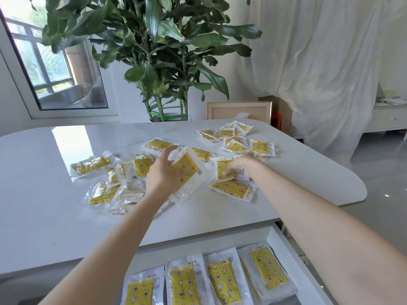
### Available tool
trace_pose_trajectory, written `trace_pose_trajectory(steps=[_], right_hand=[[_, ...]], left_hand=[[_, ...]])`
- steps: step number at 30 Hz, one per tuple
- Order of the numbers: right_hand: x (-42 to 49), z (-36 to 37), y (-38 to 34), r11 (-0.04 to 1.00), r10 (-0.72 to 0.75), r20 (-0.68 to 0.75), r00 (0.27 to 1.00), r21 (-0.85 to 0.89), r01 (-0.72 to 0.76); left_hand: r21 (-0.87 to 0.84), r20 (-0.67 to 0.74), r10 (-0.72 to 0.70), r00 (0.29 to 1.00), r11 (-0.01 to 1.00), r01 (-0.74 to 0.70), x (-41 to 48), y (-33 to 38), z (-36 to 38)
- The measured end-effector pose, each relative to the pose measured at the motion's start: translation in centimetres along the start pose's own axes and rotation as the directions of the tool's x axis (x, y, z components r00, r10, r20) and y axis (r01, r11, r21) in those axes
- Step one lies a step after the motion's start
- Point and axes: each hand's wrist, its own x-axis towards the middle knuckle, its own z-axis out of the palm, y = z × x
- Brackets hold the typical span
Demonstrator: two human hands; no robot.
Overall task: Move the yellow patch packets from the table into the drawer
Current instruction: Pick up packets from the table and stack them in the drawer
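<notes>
The move in hand turned on one line: the drawer [220, 242] stood open at 6 o'clock from both hands, below the near edge of the table [66, 216], so whatever they held had to travel straight back toward the person. The left hand [164, 172] held a raised patch packet [189, 170] tilted up off the table, thumb on its yellow face and fingers spread loosely behind its top edge. Its long axis seemed to run from about 1 to 7 o'clock. The right hand [240, 166], at 3 o'clock from the left and close beside it, had its fingers curled down and pinched a second patch packet [222, 168]. That packet overlapped a flat packet [231, 190] lying at 6 o'clock from it. In the drawer a row of stowed packets [222, 282] lay side by side, their long axes near 12 to 6 o'clock. By my judgement the raised packet would therefore need a slight turn before it matched them. The right hand looked a little nearer the free space at the drawer's right wall. Loose packets [90, 166] were scattered at 9 o'clock from the left hand, and a far cluster [226, 133] lay at 12 o'clock from the right hand, so much of the task was not yet done.
</notes>
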Motion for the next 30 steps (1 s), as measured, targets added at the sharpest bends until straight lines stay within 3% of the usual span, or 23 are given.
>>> trace_pose_trajectory(steps=[4, 7, 9, 12, 18, 30], right_hand=[[-0.1, -0.9, 0.3, 0.991, -0.069, -0.084, 0.994, 0.105, 0.077], [-0.3, -2.3, -0.3, 0.974, -0.174, -0.028, 0.984, 0.139, 0.177], [-1.2, -3.1, -0.7, 0.979, -0.18, 0.063, 0.982, 0.109, 0.173], [-3.1, -3.4, -0.5, 0.963, -0.223, 0.199, 0.954, -0.104, 0.247], [-3.7, -1.9, 0.7, 0.811, -0.273, 0.238, 0.932, -0.465, 0.356], [-4.2, -2.2, 1.2, 0.813, -0.152, 0.259, 0.954, -0.516, 0.27]], left_hand=[[-0.142, -0.043, -0.091, 0.995, 0.986, 0.084, -0.4, 0.5, -1.3], [-0.32, -0.034, -0.181, 0.983, 0.934, 0.16, -0.7, 0.6, -2.1], [-0.395, -0.02, -0.215, 0.977, 0.899, 0.19, -1.2, 1.0, -2.5], [-0.495, 0.004, -0.246, 0.969, 0.842, 0.216, -2.1, 1.6, -2.7], [-0.545, 0.065, -0.248, 0.967, 0.802, 0.243, -3.3, 1.7, -3.2], [-0.571, 0.071, -0.222, 0.973, 0.79, 0.222, -3.7, 1.1, -4.0]])
